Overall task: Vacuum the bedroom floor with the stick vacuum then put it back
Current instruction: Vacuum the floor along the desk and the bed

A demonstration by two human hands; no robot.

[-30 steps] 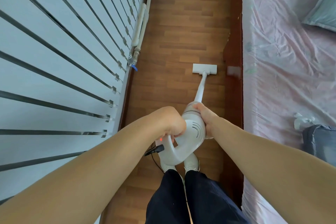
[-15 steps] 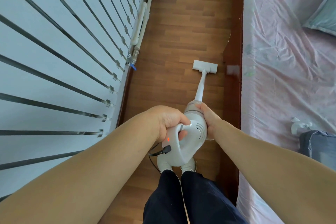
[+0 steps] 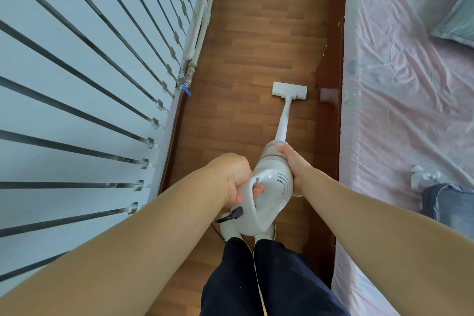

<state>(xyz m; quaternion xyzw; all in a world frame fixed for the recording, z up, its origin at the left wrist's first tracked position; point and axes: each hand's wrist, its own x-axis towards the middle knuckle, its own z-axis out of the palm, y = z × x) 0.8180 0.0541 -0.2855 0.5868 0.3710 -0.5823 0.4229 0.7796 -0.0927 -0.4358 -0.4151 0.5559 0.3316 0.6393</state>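
Note:
I hold a white stick vacuum [image 3: 272, 182] in front of my legs. My left hand [image 3: 233, 177] is wrapped around its loop handle, where a small red light glows. My right hand [image 3: 295, 164] grips the right side of the motor body. The white tube slants forward to the flat floor head [image 3: 289, 90], which rests on the brown wooden floor [image 3: 256, 33] close to the bed's dark wooden frame. A black cable hangs from the back of the handle.
A white wall with dark horizontal stripes [image 3: 77, 100] and white pipes with a blue valve [image 3: 188, 84] runs along the left. A bed with a pink sheet [image 3: 400, 100], a blue pillow and folded grey cloth fills the right. The floor strip between them is narrow.
The floor head has slid slightly forward along the floor. The handle has turned, so the red light and my left fingers now show. Both hands kept their hold.

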